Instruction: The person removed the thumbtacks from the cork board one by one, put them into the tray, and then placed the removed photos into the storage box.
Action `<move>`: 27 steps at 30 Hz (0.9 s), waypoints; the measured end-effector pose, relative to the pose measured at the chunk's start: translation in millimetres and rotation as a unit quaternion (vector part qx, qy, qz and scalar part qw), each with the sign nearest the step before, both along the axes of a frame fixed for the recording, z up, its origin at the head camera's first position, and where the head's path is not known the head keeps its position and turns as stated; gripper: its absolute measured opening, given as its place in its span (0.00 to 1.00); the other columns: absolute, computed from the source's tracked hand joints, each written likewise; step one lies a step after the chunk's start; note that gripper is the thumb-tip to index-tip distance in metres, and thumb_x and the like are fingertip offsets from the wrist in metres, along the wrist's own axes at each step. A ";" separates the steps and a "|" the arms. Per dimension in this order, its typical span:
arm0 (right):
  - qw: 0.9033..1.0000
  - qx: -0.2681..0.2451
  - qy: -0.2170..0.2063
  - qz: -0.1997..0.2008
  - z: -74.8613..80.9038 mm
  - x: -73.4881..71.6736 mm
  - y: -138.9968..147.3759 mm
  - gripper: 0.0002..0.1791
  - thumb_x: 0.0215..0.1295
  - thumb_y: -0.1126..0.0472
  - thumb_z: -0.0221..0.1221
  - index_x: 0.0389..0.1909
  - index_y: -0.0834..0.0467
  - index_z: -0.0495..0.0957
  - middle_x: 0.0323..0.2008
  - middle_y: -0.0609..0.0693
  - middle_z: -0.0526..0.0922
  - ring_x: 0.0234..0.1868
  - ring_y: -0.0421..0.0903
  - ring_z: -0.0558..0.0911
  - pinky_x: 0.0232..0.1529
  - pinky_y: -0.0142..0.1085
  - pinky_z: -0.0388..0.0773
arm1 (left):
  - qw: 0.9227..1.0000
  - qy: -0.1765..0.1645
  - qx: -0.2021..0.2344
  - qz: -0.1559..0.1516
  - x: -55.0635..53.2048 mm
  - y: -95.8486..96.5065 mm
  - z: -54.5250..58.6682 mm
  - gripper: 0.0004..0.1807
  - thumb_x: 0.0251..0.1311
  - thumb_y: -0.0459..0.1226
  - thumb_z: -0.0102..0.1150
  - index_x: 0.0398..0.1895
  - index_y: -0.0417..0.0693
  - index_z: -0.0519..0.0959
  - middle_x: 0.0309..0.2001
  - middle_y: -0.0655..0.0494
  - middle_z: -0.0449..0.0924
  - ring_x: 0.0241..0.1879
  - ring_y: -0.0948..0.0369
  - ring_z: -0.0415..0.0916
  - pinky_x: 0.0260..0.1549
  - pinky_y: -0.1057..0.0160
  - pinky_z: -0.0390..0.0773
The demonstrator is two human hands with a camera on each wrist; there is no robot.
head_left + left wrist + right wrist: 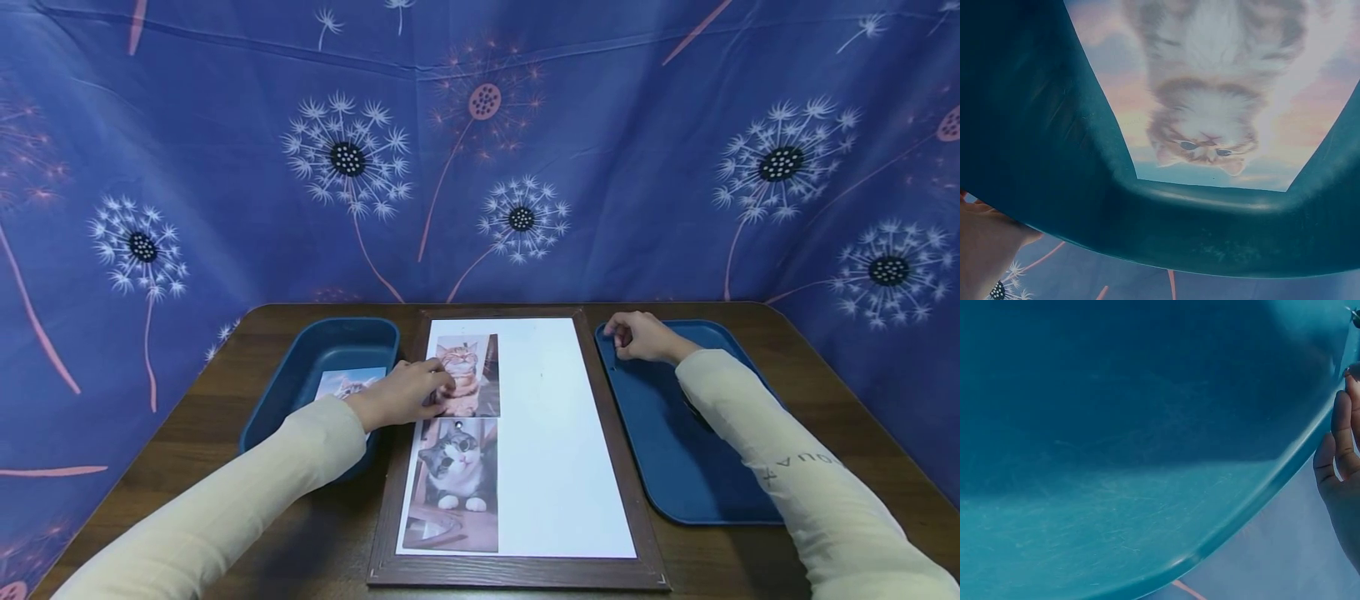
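Note:
A white board [558,467] in a dark wooden frame carries two cat photos. My left hand [405,393] rests on the left edge of the upper one, an orange cat photo [467,379], with bent, spread fingers. Directly below it lies a grey-and-white cat photo [459,492], with a small round piece near its top edge. Over the far left corner of a flat blue tray [660,450], my right hand [641,337] has its thumb and fingertips drawn together. Whether anything is between them is too small to tell.
Left of the board stands a deeper blue bin [322,333] with a kitten photo [1210,125] inside. A dark object on the flat tray is mostly hidden by my right sleeve [765,450]. A blue dandelion-patterned cloth [600,125] hangs behind the wooden table [285,542].

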State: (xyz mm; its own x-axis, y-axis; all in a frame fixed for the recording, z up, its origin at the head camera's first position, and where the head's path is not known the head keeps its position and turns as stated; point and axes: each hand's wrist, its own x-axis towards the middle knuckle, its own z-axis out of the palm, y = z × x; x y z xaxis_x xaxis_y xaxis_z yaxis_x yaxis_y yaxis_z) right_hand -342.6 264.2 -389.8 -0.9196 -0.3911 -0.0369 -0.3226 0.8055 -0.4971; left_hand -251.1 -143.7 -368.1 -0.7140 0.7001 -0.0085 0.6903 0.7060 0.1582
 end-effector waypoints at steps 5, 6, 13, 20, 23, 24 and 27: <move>1.000 -0.002 -0.004 -0.006 0.2 1.4 0.6 0.18 0.46 0.74 0.59 0.42 0.66 0.74 0.25 0.51 0.75 0.29 0.44 0.73 0.34 0.36 0.70 | 1.000 -0.003 -0.003 0.002 0.0 0.4 0.2 0.15 0.55 0.41 0.61 0.47 0.51 0.77 0.44 0.51 0.75 0.39 0.58 0.76 0.45 0.49 0.72; 1.000 -0.003 -0.005 -0.006 0.2 1.6 0.6 0.18 0.46 0.74 0.59 0.43 0.66 0.74 0.25 0.51 0.75 0.29 0.44 0.73 0.33 0.36 0.70 | 1.000 -0.003 -0.004 0.002 0.0 0.5 0.3 0.15 0.55 0.41 0.61 0.47 0.51 0.77 0.44 0.51 0.75 0.39 0.58 0.75 0.45 0.49 0.72; 1.000 -0.005 -0.007 -0.008 -0.6 2.6 0.8 0.19 0.45 0.74 0.58 0.42 0.66 0.74 0.25 0.50 0.74 0.28 0.44 0.73 0.33 0.36 0.70 | 1.000 -0.006 -0.002 0.003 0.4 -0.1 0.1 0.15 0.56 0.41 0.60 0.47 0.51 0.77 0.44 0.51 0.75 0.40 0.58 0.75 0.46 0.48 0.71; 1.000 -0.009 -0.017 -0.005 1.0 1.7 3.4 0.18 0.47 0.74 0.58 0.43 0.66 0.73 0.27 0.54 0.75 0.30 0.45 0.73 0.32 0.35 0.70 | 1.000 0.001 0.001 -0.001 1.0 -0.7 0.4 0.14 0.56 0.40 0.60 0.46 0.50 0.78 0.43 0.51 0.75 0.38 0.58 0.75 0.43 0.49 0.72; 1.000 -0.012 -0.019 -0.005 1.9 0.8 4.6 0.18 0.48 0.74 0.59 0.43 0.66 0.73 0.28 0.53 0.75 0.31 0.45 0.74 0.32 0.35 0.71 | 1.000 0.001 0.000 0.000 1.0 -0.2 0.7 0.14 0.56 0.40 0.60 0.46 0.51 0.78 0.43 0.51 0.75 0.38 0.59 0.75 0.43 0.49 0.72; 1.000 -0.013 -0.020 -0.006 2.4 0.6 4.7 0.18 0.48 0.73 0.59 0.43 0.66 0.74 0.28 0.53 0.75 0.31 0.45 0.74 0.33 0.35 0.71 | 1.000 0.002 -0.001 0.000 0.9 0.0 0.7 0.14 0.56 0.40 0.60 0.46 0.51 0.78 0.43 0.51 0.75 0.38 0.59 0.75 0.44 0.49 0.72; 1.000 -0.016 -0.021 -0.007 3.2 -0.3 4.8 0.18 0.48 0.72 0.59 0.44 0.66 0.74 0.29 0.51 0.75 0.32 0.45 0.75 0.33 0.35 0.72 | 1.000 -0.001 -0.002 0.003 0.6 0.3 0.8 0.14 0.56 0.40 0.60 0.46 0.51 0.77 0.43 0.51 0.75 0.38 0.59 0.75 0.44 0.49 0.71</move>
